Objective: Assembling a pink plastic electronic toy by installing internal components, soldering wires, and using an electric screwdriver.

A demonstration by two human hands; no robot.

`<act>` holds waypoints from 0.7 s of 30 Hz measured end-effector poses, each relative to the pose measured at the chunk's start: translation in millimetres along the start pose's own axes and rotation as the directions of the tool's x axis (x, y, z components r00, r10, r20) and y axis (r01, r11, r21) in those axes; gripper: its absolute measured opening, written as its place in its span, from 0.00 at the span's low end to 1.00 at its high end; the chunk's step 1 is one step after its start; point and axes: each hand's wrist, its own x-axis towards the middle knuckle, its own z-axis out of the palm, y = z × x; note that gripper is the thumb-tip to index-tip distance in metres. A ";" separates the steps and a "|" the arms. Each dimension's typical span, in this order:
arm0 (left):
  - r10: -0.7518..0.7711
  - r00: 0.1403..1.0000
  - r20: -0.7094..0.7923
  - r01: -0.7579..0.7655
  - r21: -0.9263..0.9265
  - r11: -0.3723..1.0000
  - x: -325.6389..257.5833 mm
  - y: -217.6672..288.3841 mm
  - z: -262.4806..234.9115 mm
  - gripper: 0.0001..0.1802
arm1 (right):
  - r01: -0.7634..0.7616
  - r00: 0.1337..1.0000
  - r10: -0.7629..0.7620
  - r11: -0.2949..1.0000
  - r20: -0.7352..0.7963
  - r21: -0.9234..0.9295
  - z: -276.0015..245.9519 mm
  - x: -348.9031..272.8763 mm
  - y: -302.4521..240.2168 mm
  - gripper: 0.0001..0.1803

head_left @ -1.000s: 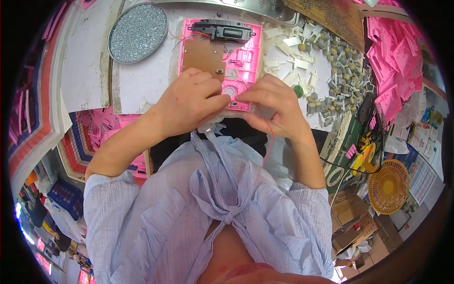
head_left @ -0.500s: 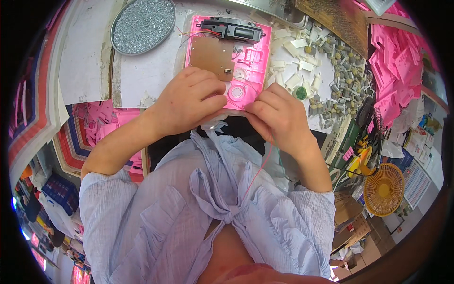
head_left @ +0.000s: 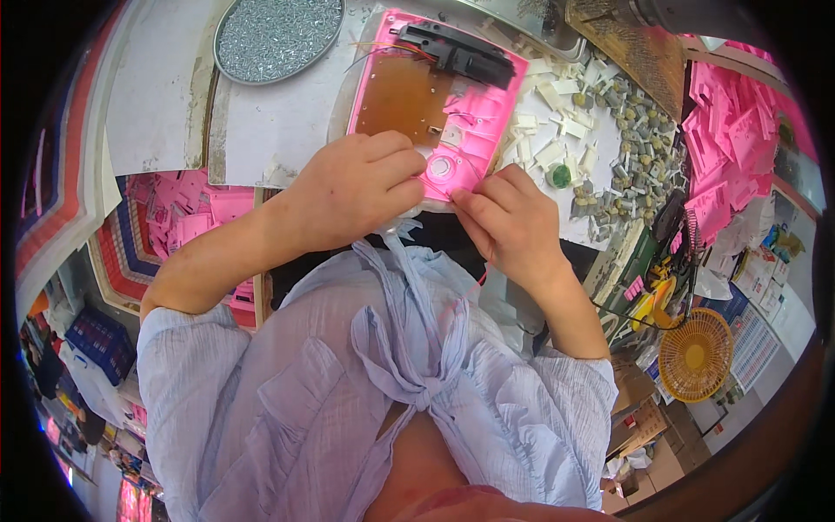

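A pink plastic housing (head_left: 507, 104) lies open before me, turned slightly clockwise. A brown circuit board (head_left: 404, 97), a black mechanism (head_left: 457, 54) and a round silvery part (head_left: 441, 166) at the near end are in it. My left hand (head_left: 370, 178) is closed at its near left corner, fingers curled and partly hiding each other. At the near right corner, my right hand (head_left: 513, 217) pinches the rim between thumb and forefinger. A short bit of red wire (head_left: 483, 274) shows below the right hand; whether those fingers also grip wire is hidden.
A round metal tray (head_left: 278, 39) of small screws stands at the far left. White plastic pieces (head_left: 550, 91), a green round piece (head_left: 559, 176) and many small grey parts (head_left: 626, 130) lie right of the housing. Pink panels (head_left: 731, 130) pile up further right; an orange basket (head_left: 696, 355) is below them.
The pink housing has turned a little clockwise and its far end has swung right. Both hands stay at its near end. Less of the wires hanging below my right hand shows now.
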 end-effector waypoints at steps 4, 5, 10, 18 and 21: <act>0.088 0.994 -0.071 -0.081 0.087 0.993 0.9 3.3 5.3 0.19 | 0.038 0.997 -0.038 0.999 -0.060 -0.001 4.6 -11.2 10.7 0.15; 0.099 0.993 -0.061 -0.093 0.097 0.991 0.6 3.1 7.0 0.20 | 0.033 0.995 -0.027 0.998 -0.095 0.057 6.7 -13.2 14.2 0.16; 0.115 0.993 -0.009 -0.113 0.111 0.987 -1.2 1.8 10.4 0.23 | -0.010 0.971 0.077 0.959 -0.225 0.284 18.4 -19.4 20.0 0.16; 0.052 0.997 0.049 -0.060 0.193 0.979 -0.7 12.0 11.4 0.24 | -0.030 0.991 0.077 0.929 -0.112 0.369 6.4 -12.4 26.8 0.14; -0.027 1.000 -0.014 0.028 0.058 0.998 8.3 7.3 1.0 0.26 | -0.065 0.977 0.150 0.888 -0.154 0.455 -3.2 1.0 28.7 0.13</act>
